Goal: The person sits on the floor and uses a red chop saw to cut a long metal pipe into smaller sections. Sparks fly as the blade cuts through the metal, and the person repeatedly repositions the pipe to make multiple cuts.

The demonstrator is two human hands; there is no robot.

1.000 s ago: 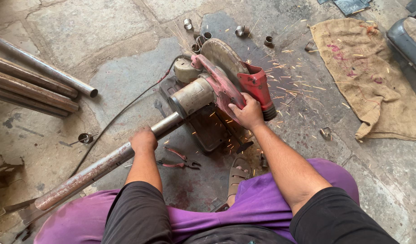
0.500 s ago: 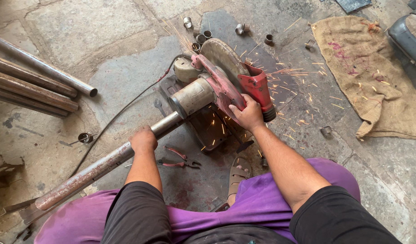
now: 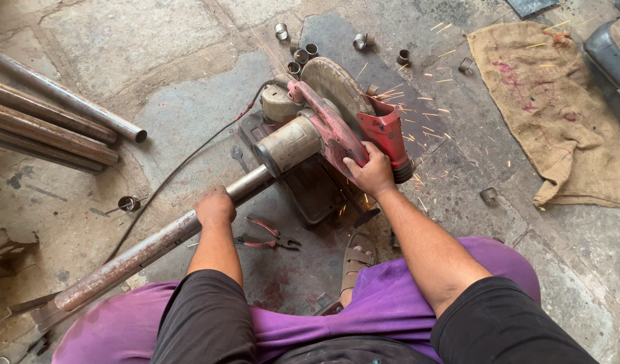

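At the centre of the frame a red chop saw (image 3: 323, 135) sits on the stone floor (image 3: 121, 40), its grey abrasive disc (image 3: 333, 87) tilted down and throwing orange sparks (image 3: 424, 114) toward the right. The right hand (image 3: 370, 172) is clenched around the saw's red handle (image 3: 387, 138), fingers wrapped over the grip. The left hand (image 3: 215, 205) is closed over a long rusty steel pipe (image 3: 141, 253), which runs from the lower left of the frame up into the saw, just under the grey motor housing (image 3: 290, 145).

A black cable (image 3: 182, 168) trails from the saw toward the lower left. Red-handled pliers (image 3: 266, 236) lie on the floor just below the pipe, between the two forearms. A sandalled foot (image 3: 356, 259) rests near the base of the saw, below the right hand. The person wears purple trousers (image 3: 384, 303) and dark sleeves.

Several short cut pipe rings (image 3: 303, 54) lie scattered along the top of the frame behind the disc, and one more ring (image 3: 128, 202) lies at the left. A bundle of long pipes (image 3: 47, 121) lies in the upper left. A stained burlap sack (image 3: 552, 108) is spread in the upper right, well apart from the saw.
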